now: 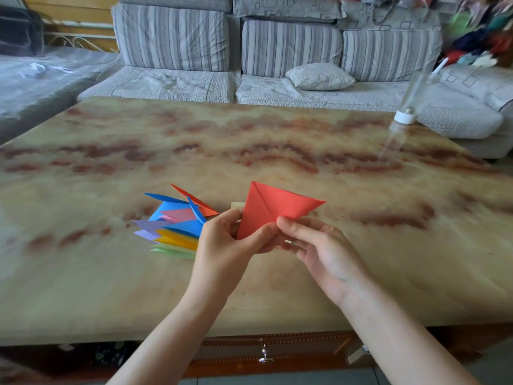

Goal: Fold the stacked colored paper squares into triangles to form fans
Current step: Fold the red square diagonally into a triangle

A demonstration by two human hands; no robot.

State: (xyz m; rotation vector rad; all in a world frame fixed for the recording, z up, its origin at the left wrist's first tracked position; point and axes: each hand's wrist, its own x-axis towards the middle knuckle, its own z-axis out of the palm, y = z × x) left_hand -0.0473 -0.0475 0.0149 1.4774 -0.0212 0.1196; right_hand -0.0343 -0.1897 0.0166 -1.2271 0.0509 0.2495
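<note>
The left hand [222,245] is covering the right end of the folded pile [175,226], and the red paper [269,209] is hiding most of a pale sheet [236,205] behind it. The paper's lower corner is vanishing between that hand and the right hand [324,254]. The bottle [410,98] is showing only as a smear, as is the coloured heap [480,31], which the top-right corner is cutting off.

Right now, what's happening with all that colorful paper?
A person is folding paper. Both hands hold a red sheet, already folded into a triangle, over the table: the left hand pinches its bottom corner, the right hand grips its lower edge. Beside the left hand lies a pile of folded triangles in blue, pink, purple, yellow and green.
</note>
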